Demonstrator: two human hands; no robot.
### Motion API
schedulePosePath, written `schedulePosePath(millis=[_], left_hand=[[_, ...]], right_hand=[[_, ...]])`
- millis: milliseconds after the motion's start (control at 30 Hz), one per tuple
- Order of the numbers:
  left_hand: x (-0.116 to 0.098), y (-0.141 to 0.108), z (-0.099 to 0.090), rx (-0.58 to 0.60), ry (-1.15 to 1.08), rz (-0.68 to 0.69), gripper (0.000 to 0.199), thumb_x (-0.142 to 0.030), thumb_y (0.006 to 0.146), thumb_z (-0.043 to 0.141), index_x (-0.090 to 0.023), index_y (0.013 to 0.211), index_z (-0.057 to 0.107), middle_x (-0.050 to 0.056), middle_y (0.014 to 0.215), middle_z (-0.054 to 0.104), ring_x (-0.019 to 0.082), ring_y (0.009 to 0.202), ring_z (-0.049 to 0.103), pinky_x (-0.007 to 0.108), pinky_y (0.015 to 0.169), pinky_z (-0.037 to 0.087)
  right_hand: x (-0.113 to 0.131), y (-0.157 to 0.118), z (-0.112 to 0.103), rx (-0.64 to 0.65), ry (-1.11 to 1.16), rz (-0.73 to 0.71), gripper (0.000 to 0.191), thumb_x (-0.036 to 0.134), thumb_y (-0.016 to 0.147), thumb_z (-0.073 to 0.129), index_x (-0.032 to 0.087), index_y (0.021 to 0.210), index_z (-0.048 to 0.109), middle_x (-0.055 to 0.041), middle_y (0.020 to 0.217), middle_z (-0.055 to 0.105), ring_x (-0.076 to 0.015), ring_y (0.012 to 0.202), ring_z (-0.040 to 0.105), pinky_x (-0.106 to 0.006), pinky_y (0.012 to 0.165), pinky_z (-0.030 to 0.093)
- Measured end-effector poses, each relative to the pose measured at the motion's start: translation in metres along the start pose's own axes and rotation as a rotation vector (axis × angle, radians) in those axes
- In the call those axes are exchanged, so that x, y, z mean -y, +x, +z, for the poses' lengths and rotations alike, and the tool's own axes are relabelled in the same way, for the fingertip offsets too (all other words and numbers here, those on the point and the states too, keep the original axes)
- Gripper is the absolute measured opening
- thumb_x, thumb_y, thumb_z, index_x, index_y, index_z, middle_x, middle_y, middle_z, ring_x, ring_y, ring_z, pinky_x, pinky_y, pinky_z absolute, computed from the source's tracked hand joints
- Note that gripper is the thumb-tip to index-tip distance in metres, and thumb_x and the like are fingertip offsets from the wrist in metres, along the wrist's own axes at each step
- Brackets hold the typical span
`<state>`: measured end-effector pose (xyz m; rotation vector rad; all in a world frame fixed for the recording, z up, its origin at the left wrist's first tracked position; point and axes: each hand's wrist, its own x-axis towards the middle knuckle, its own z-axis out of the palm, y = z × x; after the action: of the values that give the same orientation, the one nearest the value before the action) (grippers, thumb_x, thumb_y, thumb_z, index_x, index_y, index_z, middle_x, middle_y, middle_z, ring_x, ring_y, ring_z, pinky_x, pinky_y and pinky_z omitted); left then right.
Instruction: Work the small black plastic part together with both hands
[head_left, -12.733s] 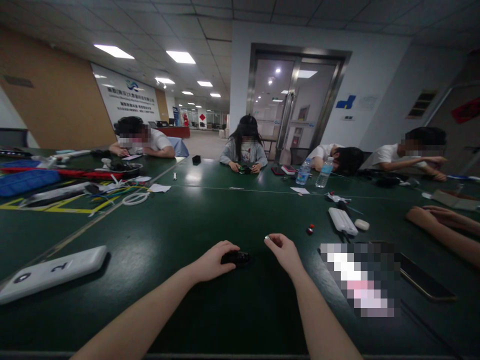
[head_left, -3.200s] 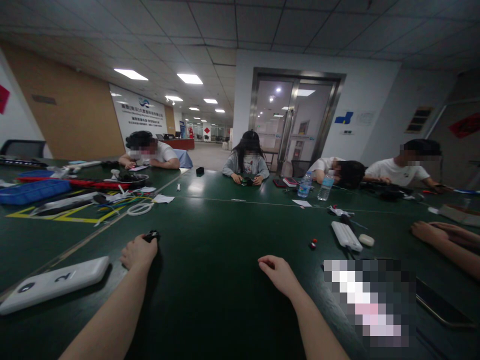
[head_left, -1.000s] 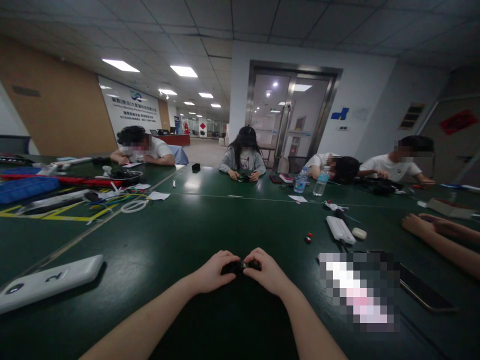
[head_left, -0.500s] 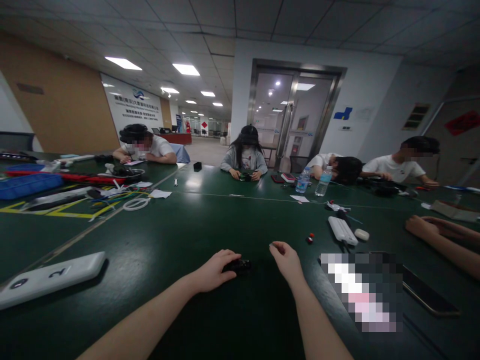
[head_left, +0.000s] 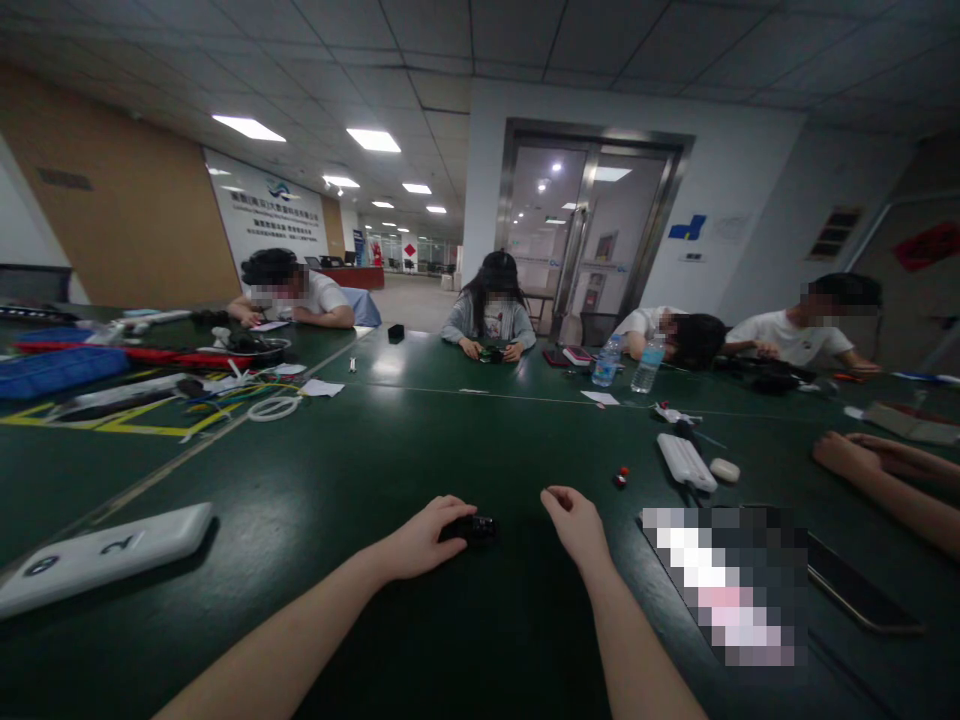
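Far left on the worktop (head_left: 337, 470): blue plastic tray (head_left: 56, 360), long red item (head_left: 135, 350) behind it, loose coloured wires (head_left: 247, 385) and white coiled cable (head_left: 274, 408). Yellow tape lines (head_left: 127, 420) mark the surface there. Nearer the camera, a white slab (head_left: 105, 558) with a printed 2 lies flat, well apart from the hands. A co-worker in a white T-shirt (head_left: 319, 298) sits at the far left, leaning over the worktop.

Left hand (head_left: 420, 540) lies low on the worktop, fingers curled over the left end of a small black object (head_left: 481, 527), which sits just in front of the person, between the hands. The object's right end sticks out past the fingers; how firm the hold is, cannot tell. Right hand (head_left: 576, 525) is raised slightly, loosely curled, holding nothing, near the object but not touching it.

Across the worktop, a co-worker in a grey cardigan (head_left: 487, 325) holds a small dark item (head_left: 491, 354) in both hands. Two water bottles (head_left: 630, 362) stand to the right of that spot. Nearer, a small red-and-black part (head_left: 620, 478), a white power bank (head_left: 684, 462) and a white oval item (head_left: 724, 470) lie close together. A pixelated object (head_left: 724, 585) lies just right of the right hand, beside a phone (head_left: 862, 595). At far right, a co-worker's hand (head_left: 844, 455) rests on the worktop.
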<state>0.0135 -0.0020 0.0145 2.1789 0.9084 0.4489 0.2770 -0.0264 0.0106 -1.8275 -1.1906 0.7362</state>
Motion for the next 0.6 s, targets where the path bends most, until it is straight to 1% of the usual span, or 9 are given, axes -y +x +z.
schedulePosePath(millis=[167,367,600], left_hand=[[-0.0031,-0.0014,-0.0022,0.017,-0.032,-0.035,0.050,-0.028,0.082,0.054,-0.027,0.131,0.047,0.004,0.132,0.044,0.021,0.117,0.045,0.036,0.103,0.035],[-0.0050,-0.0017,-0.0028,0.023,-0.059,-0.044,0.050,-0.024,0.081,0.055,-0.027,0.130,0.047,0.004,0.132,0.044,0.020,0.117,0.046,0.035,0.102,0.036],[-0.0043,-0.0015,-0.0023,0.019,-0.072,-0.043,0.049,-0.023,0.081,0.055,-0.027,0.129,0.048,0.002,0.131,0.045,0.019,0.115,0.047,0.033,0.100,0.038]], right_hand=[[0.0024,-0.0027,-0.0012,0.015,-0.012,0.026,0.041,0.039,0.075,0.056,0.017,0.109,0.061,-0.0085,0.108,0.066,-0.0244,0.101,0.061,-0.034,0.082,0.048],[0.0047,-0.0038,-0.0015,0.061,-0.101,0.013,0.035,0.039,0.076,0.056,0.019,0.104,0.063,-0.0073,0.104,0.067,-0.0242,0.099,0.061,-0.034,0.083,0.048],[0.0071,-0.0058,-0.0010,0.072,-0.123,-0.013,0.036,0.042,0.075,0.057,0.017,0.100,0.065,-0.0078,0.101,0.068,-0.0241,0.096,0.063,-0.034,0.083,0.048]])
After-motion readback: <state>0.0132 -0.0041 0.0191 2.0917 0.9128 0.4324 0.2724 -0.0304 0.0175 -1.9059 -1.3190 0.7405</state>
